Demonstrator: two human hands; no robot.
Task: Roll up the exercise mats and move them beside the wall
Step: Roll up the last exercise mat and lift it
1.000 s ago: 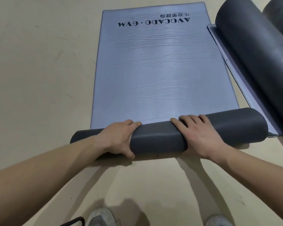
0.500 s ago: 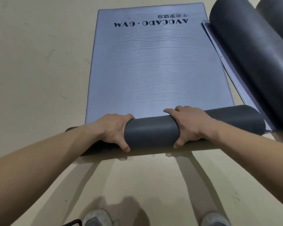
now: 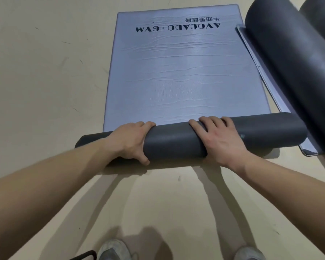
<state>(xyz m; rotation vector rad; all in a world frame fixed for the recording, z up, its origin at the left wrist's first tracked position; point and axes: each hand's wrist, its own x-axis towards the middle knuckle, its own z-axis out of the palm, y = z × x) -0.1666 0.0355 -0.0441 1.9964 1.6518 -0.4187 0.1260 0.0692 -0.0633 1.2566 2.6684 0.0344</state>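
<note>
Exercise mat [image 3: 186, 76], grey-blue, flat on the beige floor [image 3: 45, 91] through the centre of the frame, with upside-down "AVOCADO · GYM" lettering [image 3: 177, 28] near its far edge at the top. Near end wound into a dark grey roll [image 3: 174, 143] across the middle of the frame. Left tip partly behind the forearm, right tip at the flat corner of a second mat [image 3: 289, 68]; touching or merely overlapping in view, hard to say.

Left hand [image 3: 130, 141] gripping the roll: fingers curled over the top, thumb hooked round the near side. Right hand [image 3: 220, 140] palm-down on the roll just right of centre, fingers laid almost straight over the crest, pressing. Thumb out of sight beneath the palm.

Second mat thickly rolled along the right edge and cut off by the frame, a strip of its pale inner face showing flat beside it. In the upper right corner, only a sliver of a third roll [image 3: 321, 21].

Along the bottom edge, toes of two pale shoes [image 3: 113, 250], both cropped, and at lower left a black curved object [image 3: 83, 256] — too little visible to identify.
</note>
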